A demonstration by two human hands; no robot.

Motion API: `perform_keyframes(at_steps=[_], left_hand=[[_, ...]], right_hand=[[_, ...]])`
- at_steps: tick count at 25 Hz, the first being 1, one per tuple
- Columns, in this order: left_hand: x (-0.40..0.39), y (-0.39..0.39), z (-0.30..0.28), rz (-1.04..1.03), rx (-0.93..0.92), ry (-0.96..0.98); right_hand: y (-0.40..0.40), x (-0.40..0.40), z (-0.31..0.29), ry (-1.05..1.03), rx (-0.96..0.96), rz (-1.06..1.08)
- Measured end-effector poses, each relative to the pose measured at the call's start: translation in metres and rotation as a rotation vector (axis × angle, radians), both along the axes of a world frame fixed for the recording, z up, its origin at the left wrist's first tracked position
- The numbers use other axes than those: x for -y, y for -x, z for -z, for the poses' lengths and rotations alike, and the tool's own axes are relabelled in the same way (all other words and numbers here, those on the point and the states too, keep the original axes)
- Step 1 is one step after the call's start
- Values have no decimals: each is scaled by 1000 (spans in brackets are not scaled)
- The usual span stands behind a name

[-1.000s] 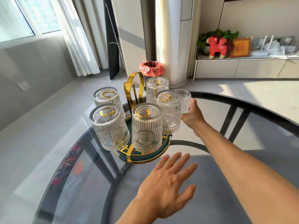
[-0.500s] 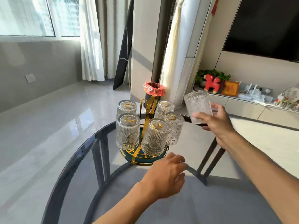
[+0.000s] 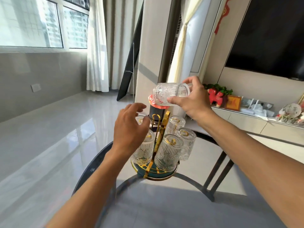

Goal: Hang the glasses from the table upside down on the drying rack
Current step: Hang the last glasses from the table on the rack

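Observation:
My right hand holds a ribbed clear glass tipped on its side, above the gold drying rack. The rack stands on a green round base on the glass table. Several ribbed glasses hang upside down on its prongs, among them one at the front and one on the right. My left hand hovers with fingers spread over the rack's left side, hiding part of the glasses there and holding nothing.
Beyond the table stands a dark bin with a red liner. A low cabinet with a red toy horse and clutter runs along the right wall under a dark TV screen. Glossy floor lies to the left.
My right hand has lifted the glass higher and tipped it from upright onto its side above the rack. My left hand rose from the table up to the rack's left side.

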State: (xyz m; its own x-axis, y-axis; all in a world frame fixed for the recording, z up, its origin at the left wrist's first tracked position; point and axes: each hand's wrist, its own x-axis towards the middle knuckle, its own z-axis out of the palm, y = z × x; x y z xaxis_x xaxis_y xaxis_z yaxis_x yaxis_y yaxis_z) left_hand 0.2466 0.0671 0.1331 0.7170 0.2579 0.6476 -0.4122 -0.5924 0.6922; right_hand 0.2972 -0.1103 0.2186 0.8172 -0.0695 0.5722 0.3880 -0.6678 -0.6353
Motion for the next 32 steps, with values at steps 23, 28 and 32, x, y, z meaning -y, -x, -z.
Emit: perform_keyframes(at_steps=[23, 28, 32], left_hand=[[-27, -14, 54, 301, -33, -272], [-27, -15, 56, 291, -25, -261], [-27, -15, 57, 279, -27, -260]], right_hand=[[-84, -59, 41, 640, -458, 77], [-91, -60, 44, 649, -550, 48], [-95, -59, 47, 589, -533, 90]])
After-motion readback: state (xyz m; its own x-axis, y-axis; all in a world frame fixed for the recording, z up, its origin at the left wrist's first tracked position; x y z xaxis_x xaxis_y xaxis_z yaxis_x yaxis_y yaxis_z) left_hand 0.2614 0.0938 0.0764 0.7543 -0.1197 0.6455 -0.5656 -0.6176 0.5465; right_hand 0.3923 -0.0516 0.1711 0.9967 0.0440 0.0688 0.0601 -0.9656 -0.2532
